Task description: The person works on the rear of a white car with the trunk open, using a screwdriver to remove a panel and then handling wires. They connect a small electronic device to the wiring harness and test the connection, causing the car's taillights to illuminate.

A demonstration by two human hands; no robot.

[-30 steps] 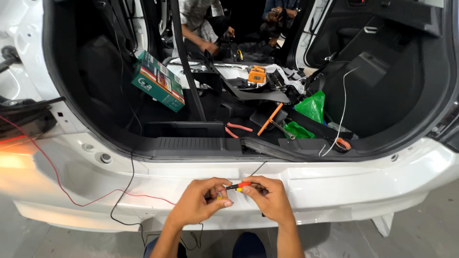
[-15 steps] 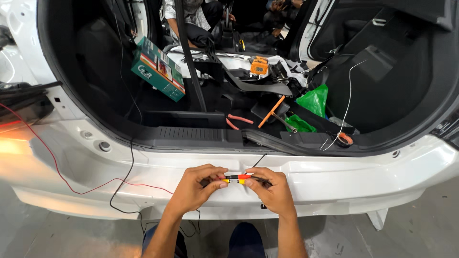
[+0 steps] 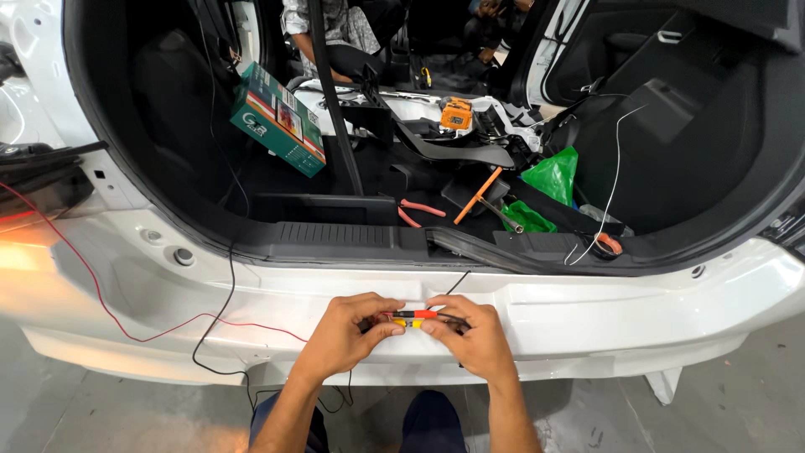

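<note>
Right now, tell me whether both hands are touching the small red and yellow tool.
Touching. The head view shows the left hand and right hand pinching the red and yellow tool from either end.

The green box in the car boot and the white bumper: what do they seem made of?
Green box: likely printed cardboard, given its sharp folded edges and slight sheen. White bumper: probably painted plastic or metal; its smooth gloss reflects light, which leaves the choice open.

A white car's open boot (image 3: 402, 243) fills the upper frame, its dark interior littered with a green box (image 3: 278, 119) and green bags (image 3: 553, 176). Grey concrete floor (image 3: 721, 411) shows along the bottom. An orange glow lights the left edge.
</note>
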